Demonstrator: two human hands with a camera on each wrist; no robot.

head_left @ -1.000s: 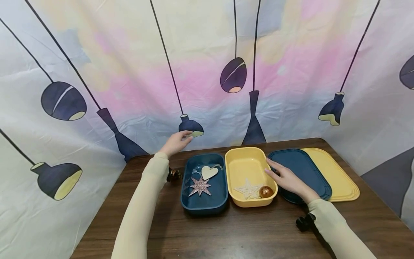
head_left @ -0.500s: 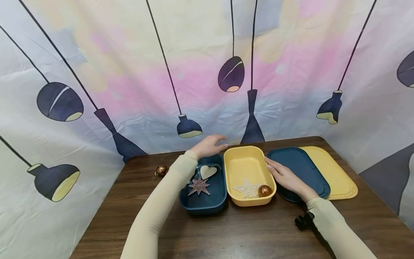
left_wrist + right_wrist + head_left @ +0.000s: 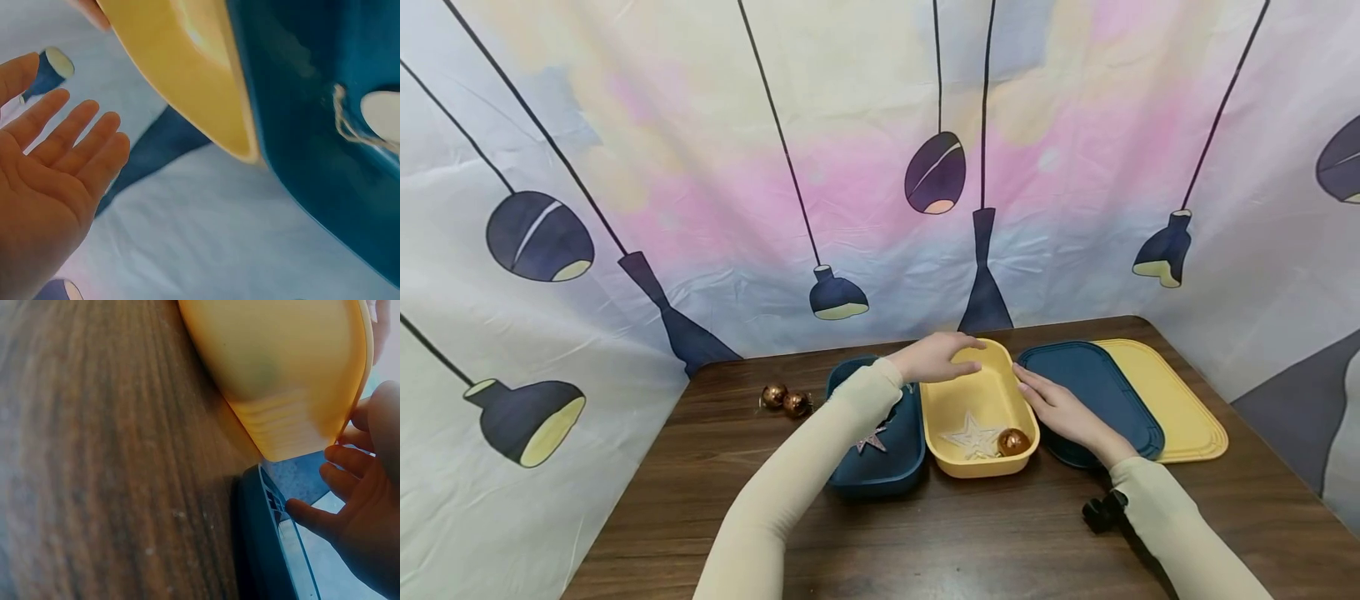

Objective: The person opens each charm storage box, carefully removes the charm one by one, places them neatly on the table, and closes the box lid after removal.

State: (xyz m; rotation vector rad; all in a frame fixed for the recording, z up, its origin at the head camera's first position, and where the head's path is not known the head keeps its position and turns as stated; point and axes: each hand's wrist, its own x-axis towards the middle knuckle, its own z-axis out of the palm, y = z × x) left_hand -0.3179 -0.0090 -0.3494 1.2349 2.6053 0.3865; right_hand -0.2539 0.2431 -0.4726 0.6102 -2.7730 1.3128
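My left hand [image 3: 934, 358] hovers over the back of the yellow box [image 3: 981, 471], its fingers extended and holding nothing. In the left wrist view its bare palm faces the camera. At the yellow box's right rim, my right hand [image 3: 1063, 412] rests with its fingers fairly straight. Inside that box lie a whitish star ornament [image 3: 972, 437] and a copper bauble [image 3: 1013, 442]. To its left stands a dark blue box [image 3: 880, 483], partly covered by my left forearm. A pink glitter star [image 3: 871, 442] shows in it, and a cream heart [image 3: 382, 115] with twine appears in the left wrist view.
Two more copper baubles, one at the back left [image 3: 774, 396] and another beside it [image 3: 797, 405], sit on the wooden table [image 3: 1000, 542]. A blue lid [image 3: 1097, 392] overlaps a yellow lid [image 3: 1187, 408] on the right. A patterned cloth [image 3: 880, 167] hangs behind.
My left hand has moved right, from behind the blue box's left side to above the yellow box. The two left baubles have come into view. My right hand has stayed in place.
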